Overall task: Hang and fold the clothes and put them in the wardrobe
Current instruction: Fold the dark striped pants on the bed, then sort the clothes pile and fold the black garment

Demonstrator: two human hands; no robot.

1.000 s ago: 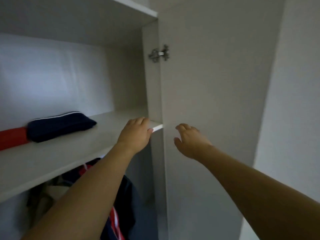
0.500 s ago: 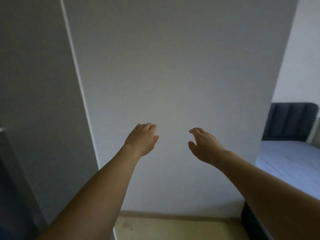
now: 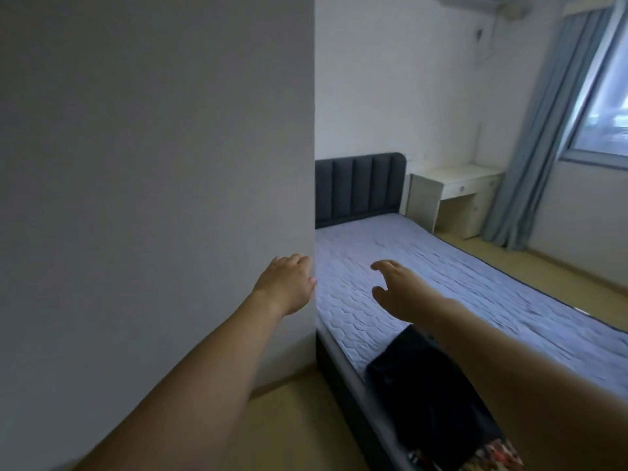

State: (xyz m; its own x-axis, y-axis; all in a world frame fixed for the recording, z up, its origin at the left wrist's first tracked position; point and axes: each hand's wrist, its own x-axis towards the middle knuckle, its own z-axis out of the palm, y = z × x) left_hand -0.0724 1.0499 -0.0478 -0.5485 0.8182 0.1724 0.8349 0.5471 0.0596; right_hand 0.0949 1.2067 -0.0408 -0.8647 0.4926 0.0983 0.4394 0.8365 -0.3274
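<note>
Both hands were empty, the left hand and right hand reaching out with fingers loose. A dark cloth lay on the bed, under the right arm. It looked soft and light, best picked up by its edge.

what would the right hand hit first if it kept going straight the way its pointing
Probably the quilted mattress of the bed: the right hand reaches forward and down over it, open and empty. Depth is hard to judge; nothing else shows in that line.
</note>
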